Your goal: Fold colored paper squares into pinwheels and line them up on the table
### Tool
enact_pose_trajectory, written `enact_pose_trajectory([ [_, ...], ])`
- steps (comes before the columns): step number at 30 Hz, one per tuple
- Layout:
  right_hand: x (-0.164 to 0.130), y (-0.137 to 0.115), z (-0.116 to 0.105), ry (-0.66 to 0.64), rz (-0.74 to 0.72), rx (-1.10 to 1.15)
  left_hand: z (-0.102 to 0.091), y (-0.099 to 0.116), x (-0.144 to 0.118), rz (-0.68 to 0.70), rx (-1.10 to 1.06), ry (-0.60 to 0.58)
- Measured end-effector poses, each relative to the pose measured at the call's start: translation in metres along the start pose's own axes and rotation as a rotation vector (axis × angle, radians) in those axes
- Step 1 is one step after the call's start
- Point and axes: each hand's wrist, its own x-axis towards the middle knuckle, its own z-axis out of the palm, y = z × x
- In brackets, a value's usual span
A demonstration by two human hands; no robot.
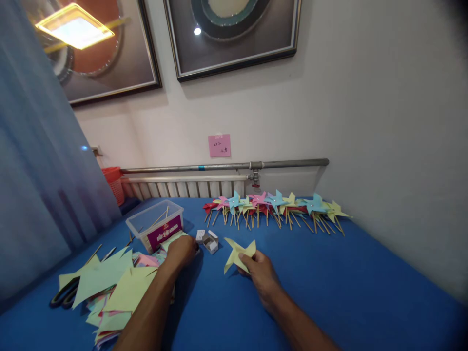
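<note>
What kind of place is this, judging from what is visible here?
Probably a room set up as a paper-craft workspace: a row of finished pinwheels lies along the blue table, the right hand holds a folded yellow pinwheel, and framed pictures hang on the wall.

Two bare forearms enter from the lower edge of the frame, ending in the left hand point(182, 252) and right hand point(260, 275); no sleeves, rings or watch visible.

A row of finished pinwheels point(278, 207) lies far on the blue table point(347, 282), below a pipe point(226, 166) and pink note point(219, 145). Scissors point(65, 295) lie near left; a red basket point(115, 183) stands far left under framed pictures point(234, 36).
</note>
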Motion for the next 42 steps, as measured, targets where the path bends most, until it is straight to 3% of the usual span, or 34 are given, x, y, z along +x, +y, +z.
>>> enact_pose_trajectory([
  [22, -0.003, -0.002, -0.002, -0.025, -0.023, -0.038, 0.001, 0.001, -0.016, -0.013, -0.11, 0.153],
  [34, 0.0, -0.001, -0.002, -0.028, -0.027, -0.034, 0.0, -0.001, -0.014, 0.024, -0.133, 0.113],
  [42, 0.001, 0.002, -0.003, -0.031, -0.026, -0.038, 0.005, -0.005, -0.011, 0.049, -0.219, 0.158],
])
